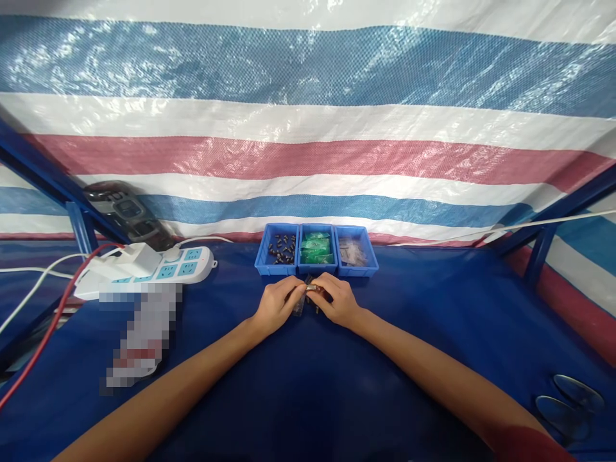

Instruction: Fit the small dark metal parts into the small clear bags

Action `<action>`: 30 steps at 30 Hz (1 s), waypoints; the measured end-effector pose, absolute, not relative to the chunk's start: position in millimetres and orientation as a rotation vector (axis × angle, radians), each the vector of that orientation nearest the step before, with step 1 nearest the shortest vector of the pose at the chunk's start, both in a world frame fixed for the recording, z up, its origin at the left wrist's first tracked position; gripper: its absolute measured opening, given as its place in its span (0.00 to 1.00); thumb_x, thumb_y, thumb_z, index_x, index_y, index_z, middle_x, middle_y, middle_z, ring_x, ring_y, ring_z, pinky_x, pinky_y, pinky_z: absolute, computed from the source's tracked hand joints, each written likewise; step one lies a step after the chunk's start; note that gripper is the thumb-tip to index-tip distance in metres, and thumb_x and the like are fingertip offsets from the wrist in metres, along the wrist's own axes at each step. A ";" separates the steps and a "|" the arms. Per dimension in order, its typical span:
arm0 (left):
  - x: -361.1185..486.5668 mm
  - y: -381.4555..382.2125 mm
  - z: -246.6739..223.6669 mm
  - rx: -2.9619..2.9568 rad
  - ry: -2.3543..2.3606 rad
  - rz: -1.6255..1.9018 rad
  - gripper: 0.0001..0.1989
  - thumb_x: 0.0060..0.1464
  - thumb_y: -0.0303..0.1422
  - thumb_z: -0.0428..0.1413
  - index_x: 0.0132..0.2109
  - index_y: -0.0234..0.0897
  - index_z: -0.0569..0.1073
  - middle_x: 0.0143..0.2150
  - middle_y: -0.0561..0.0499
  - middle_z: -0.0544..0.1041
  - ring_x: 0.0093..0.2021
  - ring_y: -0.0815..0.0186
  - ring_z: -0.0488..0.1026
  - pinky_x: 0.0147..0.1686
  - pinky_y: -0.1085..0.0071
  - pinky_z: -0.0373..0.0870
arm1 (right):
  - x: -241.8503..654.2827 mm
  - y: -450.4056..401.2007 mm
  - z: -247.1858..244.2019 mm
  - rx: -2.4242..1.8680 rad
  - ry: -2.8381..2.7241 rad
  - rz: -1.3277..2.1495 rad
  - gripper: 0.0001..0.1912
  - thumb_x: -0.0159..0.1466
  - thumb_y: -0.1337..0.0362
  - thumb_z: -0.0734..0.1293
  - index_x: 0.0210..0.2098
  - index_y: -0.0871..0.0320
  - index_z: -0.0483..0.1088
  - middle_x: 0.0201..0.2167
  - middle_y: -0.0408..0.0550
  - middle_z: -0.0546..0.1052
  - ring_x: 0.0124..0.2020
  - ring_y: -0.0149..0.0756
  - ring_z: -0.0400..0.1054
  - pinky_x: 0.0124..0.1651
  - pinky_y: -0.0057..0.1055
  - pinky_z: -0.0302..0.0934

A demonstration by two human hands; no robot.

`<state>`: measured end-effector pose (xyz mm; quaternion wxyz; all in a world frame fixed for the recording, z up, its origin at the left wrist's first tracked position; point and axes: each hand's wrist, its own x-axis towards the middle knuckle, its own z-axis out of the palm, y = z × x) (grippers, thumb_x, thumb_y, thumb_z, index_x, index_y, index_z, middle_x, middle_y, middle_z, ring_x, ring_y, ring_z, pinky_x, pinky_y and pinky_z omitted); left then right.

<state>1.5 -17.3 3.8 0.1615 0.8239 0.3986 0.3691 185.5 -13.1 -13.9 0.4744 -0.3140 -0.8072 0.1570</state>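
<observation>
In front of the bins, my left hand [278,304] and my right hand [339,301] meet with thumbs and fingertips pinched. A small metal part [312,287] shows between the fingertips of both. Below the left fingers hangs a small clear plastic bag [298,307]. Under the right fingers, small dark and brass-coloured bits are partly hidden. Just beyond the hands stand three blue bins: the left bin [262,263] holds several small dark metal parts [283,250], the middle bin [315,267] green packets [316,247], the right bin [368,266] clear plastic bags [351,251].
At the left of the blue table [308,391] lies a white power strip [192,266] with plugs and cables, and a blurred-out object [144,337] before it. A dark wrapped item [128,212] leans behind. Eyeglasses [568,404] lie at the right. Striped sheeting [308,157] hangs behind.
</observation>
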 end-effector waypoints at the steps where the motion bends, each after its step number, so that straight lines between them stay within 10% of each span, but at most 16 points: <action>1: 1.5 -17.3 4.5 2.343 1.146 1.046 0.14 0.63 0.34 0.45 0.34 0.35 0.71 0.27 0.53 0.73 0.27 0.71 0.70 0.30 0.76 0.65 | 185.3 -12.9 -14.0 -0.769 -1.978 0.380 0.10 0.67 0.60 0.60 0.37 0.59 0.68 0.27 0.46 0.70 0.25 0.30 0.63 0.30 0.27 0.60; 9: 1.4 -16.6 2.0 2.336 1.067 1.144 0.11 0.60 0.35 0.51 0.46 0.38 0.72 0.39 0.49 0.78 0.37 0.67 0.75 0.38 0.74 0.71 | 186.3 -11.5 -13.3 -0.795 -1.999 0.361 0.15 0.70 0.61 0.54 0.30 0.58 0.65 0.23 0.44 0.68 0.25 0.31 0.63 0.30 0.28 0.57; 21: 1.4 -13.8 0.5 2.357 1.040 1.025 0.21 0.63 0.36 0.45 0.25 0.33 0.70 0.20 0.54 0.68 0.21 0.74 0.64 0.24 0.77 0.61 | 186.8 -12.3 -14.6 -0.770 -1.955 0.384 0.09 0.67 0.62 0.58 0.42 0.58 0.66 0.30 0.47 0.70 0.28 0.32 0.65 0.32 0.28 0.61; 30: 2.7 -17.8 3.9 2.290 1.109 1.192 0.10 0.60 0.35 0.51 0.42 0.37 0.75 0.37 0.50 0.79 0.37 0.67 0.75 0.39 0.73 0.71 | 186.7 -12.8 -11.9 -0.810 -1.920 0.360 0.09 0.67 0.64 0.57 0.35 0.58 0.66 0.26 0.46 0.70 0.26 0.32 0.65 0.31 0.28 0.60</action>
